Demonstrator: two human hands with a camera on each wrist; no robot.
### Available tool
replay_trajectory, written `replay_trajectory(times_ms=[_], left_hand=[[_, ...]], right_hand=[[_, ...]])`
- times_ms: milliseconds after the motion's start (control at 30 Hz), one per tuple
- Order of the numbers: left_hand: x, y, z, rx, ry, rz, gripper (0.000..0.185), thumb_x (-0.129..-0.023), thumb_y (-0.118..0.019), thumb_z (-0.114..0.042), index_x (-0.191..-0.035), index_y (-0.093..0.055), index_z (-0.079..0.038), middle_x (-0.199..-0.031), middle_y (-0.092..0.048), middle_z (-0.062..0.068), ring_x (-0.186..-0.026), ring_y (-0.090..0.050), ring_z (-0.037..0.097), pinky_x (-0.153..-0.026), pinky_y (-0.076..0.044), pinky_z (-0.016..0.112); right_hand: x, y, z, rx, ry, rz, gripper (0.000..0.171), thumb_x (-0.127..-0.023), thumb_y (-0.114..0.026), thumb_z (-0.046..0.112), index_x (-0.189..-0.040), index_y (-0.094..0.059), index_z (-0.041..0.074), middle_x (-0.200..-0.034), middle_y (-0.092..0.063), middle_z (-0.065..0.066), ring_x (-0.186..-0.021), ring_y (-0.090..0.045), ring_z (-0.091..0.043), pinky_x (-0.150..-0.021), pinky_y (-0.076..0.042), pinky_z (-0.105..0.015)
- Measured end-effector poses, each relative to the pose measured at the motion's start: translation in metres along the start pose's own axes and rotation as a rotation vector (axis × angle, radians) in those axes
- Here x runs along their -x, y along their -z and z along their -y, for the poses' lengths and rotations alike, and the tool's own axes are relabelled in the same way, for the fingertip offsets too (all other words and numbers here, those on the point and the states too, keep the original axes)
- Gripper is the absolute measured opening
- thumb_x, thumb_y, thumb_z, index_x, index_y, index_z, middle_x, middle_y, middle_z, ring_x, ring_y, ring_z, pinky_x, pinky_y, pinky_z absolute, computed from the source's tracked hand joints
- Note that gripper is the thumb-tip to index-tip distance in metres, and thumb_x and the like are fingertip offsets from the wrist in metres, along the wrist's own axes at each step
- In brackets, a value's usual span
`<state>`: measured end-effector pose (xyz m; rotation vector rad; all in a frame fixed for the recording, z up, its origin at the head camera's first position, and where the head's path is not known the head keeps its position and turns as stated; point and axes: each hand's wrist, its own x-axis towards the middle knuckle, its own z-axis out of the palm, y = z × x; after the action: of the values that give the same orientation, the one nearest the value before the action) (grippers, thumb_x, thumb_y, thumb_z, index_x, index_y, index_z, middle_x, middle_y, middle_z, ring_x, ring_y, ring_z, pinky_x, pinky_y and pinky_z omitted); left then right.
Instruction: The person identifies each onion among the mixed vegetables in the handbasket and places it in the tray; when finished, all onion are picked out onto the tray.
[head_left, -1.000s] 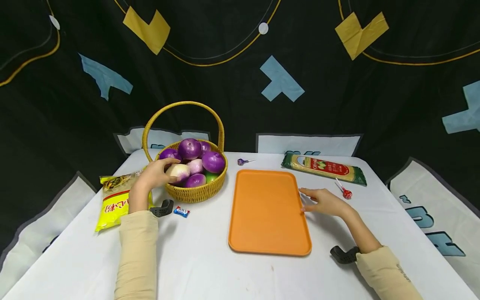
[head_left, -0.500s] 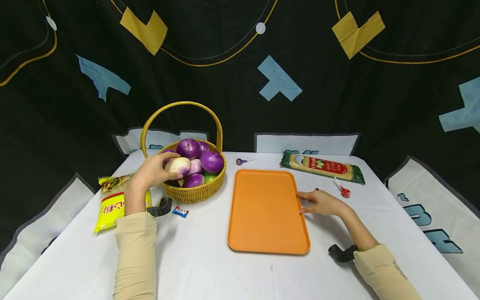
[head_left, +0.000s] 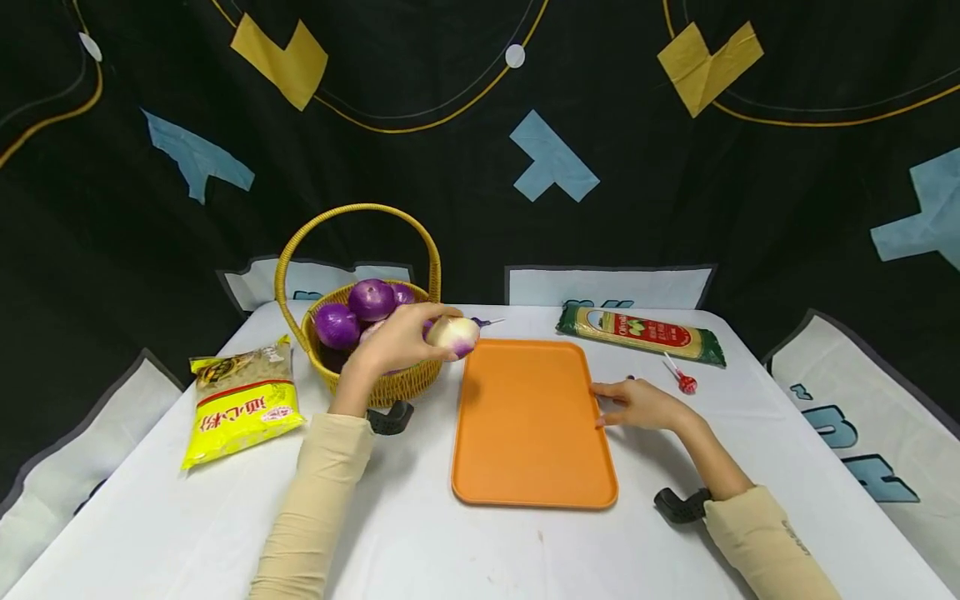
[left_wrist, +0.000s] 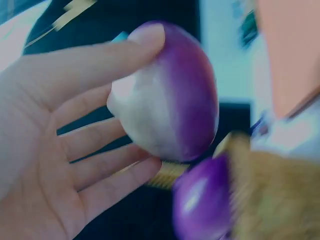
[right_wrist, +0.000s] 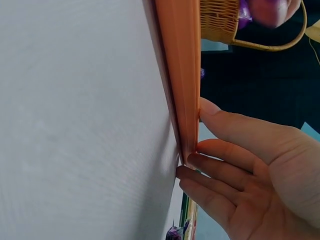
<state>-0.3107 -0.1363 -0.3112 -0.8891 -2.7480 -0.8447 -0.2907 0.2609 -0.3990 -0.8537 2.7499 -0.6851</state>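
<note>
The left hand (head_left: 399,339) grips the white-and-purple onion (head_left: 453,335) beside the wicker basket (head_left: 411,385), near the far-left corner of the orange tray (head_left: 534,433), and a low, gentle release should limit rolling while the right hand (head_left: 647,407), grasping nothing, touches the tray's right edge.
</note>
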Motion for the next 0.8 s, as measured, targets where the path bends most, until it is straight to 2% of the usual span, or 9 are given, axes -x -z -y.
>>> replay_trajectory(times_ms=[67, 167, 300, 400, 533, 633, 700, 800], left_hand=[[-0.012, -0.017, -0.002, 0.007, -0.022, 0.023, 0.057, -0.074, -0.085, -0.021, -0.125, -0.064, -0.009, -0.118, -0.065, 0.009, -0.101, -0.058, 0.025, -0.093, -0.048, 0.041], [-0.026, -0.039, -0.003, 0.003, -0.014, 0.051, 0.057, -0.072, -0.085, -0.017, -0.124, -0.064, -0.006, -0.12, -0.065, 0.011, -0.103, -0.059, 0.026, -0.095, -0.047, 0.04], [-0.042, -0.064, -0.004, -0.03, 0.038, 0.07, 0.058, -0.073, -0.086, -0.02, -0.124, -0.063, -0.005, -0.122, -0.064, 0.013, -0.107, -0.058, 0.028, -0.098, -0.046, 0.04], [-0.053, -0.079, -0.003, -0.049, 0.082, 0.067, 0.058, -0.073, -0.086, -0.021, -0.124, -0.063, -0.005, -0.12, -0.064, 0.013, -0.106, -0.058, 0.029, -0.098, -0.045, 0.041], [-0.064, -0.093, 0.0, -0.055, 0.136, 0.045, 0.058, -0.073, -0.086, -0.02, -0.124, -0.062, -0.004, -0.117, -0.065, 0.013, -0.103, -0.058, 0.029, -0.097, -0.046, 0.042], [-0.069, -0.099, 0.003, -0.067, 0.161, 0.046, 0.059, -0.073, -0.085, -0.019, -0.125, -0.062, -0.003, -0.116, -0.065, 0.014, -0.101, -0.058, 0.029, -0.096, -0.046, 0.042], [-0.071, -0.102, 0.004, -0.08, 0.169, 0.06, 0.06, -0.075, -0.084, -0.019, -0.127, -0.06, -0.003, -0.118, -0.064, 0.015, -0.103, -0.057, 0.029, -0.097, -0.046, 0.042], [-0.072, -0.105, 0.005, -0.094, 0.175, 0.075, 0.062, -0.077, -0.083, -0.019, -0.131, -0.057, -0.003, -0.124, -0.062, 0.015, -0.109, -0.057, 0.03, -0.1, -0.044, 0.042]], right_hand=[[0.0, 0.0, 0.001, 0.0, -0.002, -0.005, 0.065, -0.087, -0.072, 0.03, -0.134, -0.049, -0.009, -0.132, -0.054, -0.023, -0.114, -0.058, -0.034, -0.091, -0.05, -0.046], [-0.001, 0.0, 0.002, -0.003, 0.003, -0.002, 0.065, -0.087, -0.072, 0.03, -0.134, -0.049, -0.01, -0.132, -0.054, -0.024, -0.115, -0.057, -0.035, -0.091, -0.05, -0.047], [0.0, -0.001, 0.003, 0.001, 0.005, -0.002, 0.065, -0.087, -0.072, 0.03, -0.133, -0.05, -0.01, -0.132, -0.055, -0.024, -0.116, -0.057, -0.036, -0.091, -0.05, -0.048], [0.001, -0.001, 0.003, 0.001, -0.004, -0.007, 0.065, -0.086, -0.073, 0.03, -0.133, -0.05, -0.009, -0.131, -0.055, -0.023, -0.111, -0.059, -0.032, -0.088, -0.052, -0.043], [0.003, -0.002, 0.003, -0.023, -0.012, 0.001, 0.065, -0.086, -0.073, 0.03, -0.133, -0.05, -0.01, -0.133, -0.053, -0.024, -0.096, -0.058, -0.024, -0.073, -0.049, -0.027], [0.003, -0.001, 0.004, -0.039, -0.011, 0.005, 0.065, -0.086, -0.073, 0.028, -0.133, -0.049, -0.01, -0.134, -0.052, -0.025, -0.089, -0.054, -0.024, -0.063, -0.042, -0.025], [0.003, -0.001, 0.004, -0.029, -0.005, -0.005, 0.065, -0.086, -0.073, 0.028, -0.133, -0.05, -0.01, -0.133, -0.053, -0.024, -0.094, -0.058, -0.025, -0.069, -0.049, -0.027], [0.003, -0.001, 0.002, -0.016, 0.001, -0.018, 0.065, -0.086, -0.074, 0.028, -0.132, -0.051, -0.01, -0.132, -0.054, -0.024, -0.107, -0.06, -0.032, -0.083, -0.053, -0.039]])
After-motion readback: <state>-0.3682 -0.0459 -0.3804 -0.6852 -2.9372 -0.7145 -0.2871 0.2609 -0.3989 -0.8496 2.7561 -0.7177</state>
